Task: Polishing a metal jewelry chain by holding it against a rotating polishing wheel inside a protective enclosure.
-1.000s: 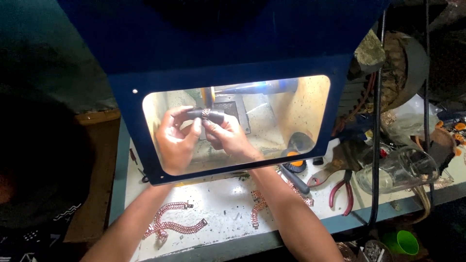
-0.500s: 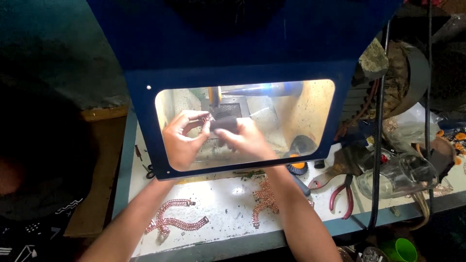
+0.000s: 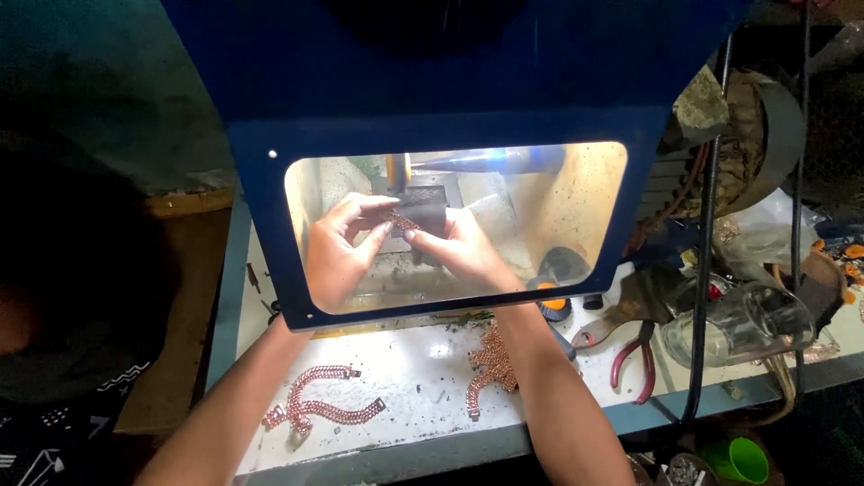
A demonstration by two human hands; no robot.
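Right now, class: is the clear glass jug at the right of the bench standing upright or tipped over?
Tipped over. The clear glass jug lies on its side on the bench, beside the red-handled pliers.

packages: none | labels: none | signs: none | screens: none

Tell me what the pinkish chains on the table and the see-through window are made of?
The chains look like copper or rose-gold coloured metal: linked, shiny. The window seems clear plastic, maybe glass; both hands show through it, holding another chain piece.
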